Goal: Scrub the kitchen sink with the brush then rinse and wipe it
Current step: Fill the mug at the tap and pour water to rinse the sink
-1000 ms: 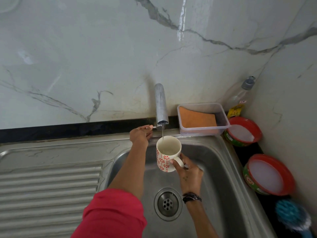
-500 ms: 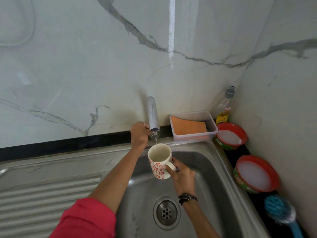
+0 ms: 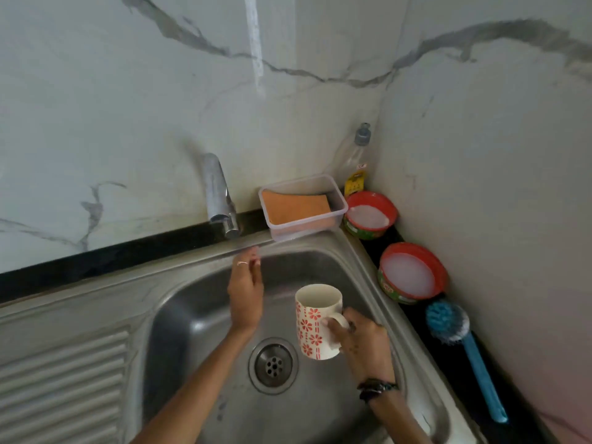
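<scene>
The steel sink fills the near middle. The blue brush lies on the dark bench to its right, long axis near-to-far, bristle head at the far end. The right hand grips a floral mug by its handle. The left hand, fingers straight, holds nothing, now off the tap; the mug has moved nearer.

Home kitchen, judging by the stainless steel sink with ribbed drainboard, chrome tap, white marble-look wall tiles, blue long-handled dish brush, red tubs of dish paste.
</scene>
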Available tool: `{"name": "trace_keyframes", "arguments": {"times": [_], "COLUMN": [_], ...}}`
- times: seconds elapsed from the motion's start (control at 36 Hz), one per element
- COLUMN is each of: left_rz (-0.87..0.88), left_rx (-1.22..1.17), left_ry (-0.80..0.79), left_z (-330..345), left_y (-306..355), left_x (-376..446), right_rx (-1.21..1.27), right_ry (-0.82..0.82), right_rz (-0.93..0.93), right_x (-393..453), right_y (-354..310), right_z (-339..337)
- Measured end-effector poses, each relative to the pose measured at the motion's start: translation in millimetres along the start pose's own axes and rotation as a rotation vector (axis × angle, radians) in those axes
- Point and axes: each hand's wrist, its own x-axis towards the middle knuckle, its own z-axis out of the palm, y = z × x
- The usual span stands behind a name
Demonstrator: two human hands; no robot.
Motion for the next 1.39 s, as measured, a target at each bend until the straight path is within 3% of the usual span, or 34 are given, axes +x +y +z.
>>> {"name": "trace_keyframes", "arguments": {"times": [0.06,0.17,0.19,0.28,0.44,0.56,0.64,0.78,1.08,1.25,1.39], "left_rz": [0.076,0.597,0.653,0.827,1.055,1.064,0.986,0.703,0.274,0.161,0.256], "left_rx": [0.019,0.246,0.269,0.377,0.499,0.531,0.578,0.673,0.674,0.648,0.667], "left_ry": [-0.283,-0.772,-0.886,-1.032,-0.995,-0.919,-0.881,-0.844,-0.713,-0.505,-0.583], "left_z": [15,58,66,90,119,119,122,123,114,77,66], "left_y": [-3,-9,-5,-2,-17,-17,-17,-19,-27,-35,-45], "left_x": [-22,-27,-25,-19,-15,-17,-16,22,24,-2,-5], "right_rx": [-0.043,-0.057,-0.054,-0.126,-0.282,-0.380,-0.501,-0.551,-0.375,-0.437,-0.603], "right_ry": [0.011,0.003,-0.003,-0.017,-0.082,-0.145,-0.168,-0.149,-0.102,-0.173,-0.258], "right_rz": [0.041,0.124,0.141,0.161,0.186,0.208,0.179,0.148,0.068,0.170,0.130], "right_x": [-7,-15,-16,-16,-4,20,46,96,88,86,106], "right_y": [9,18,19,21,15,1,-19,-57,-46,-42,-71], "right_z": [-13,-35,-40,-54,-75,-81,-75,-63,-58,-70,-59]}}
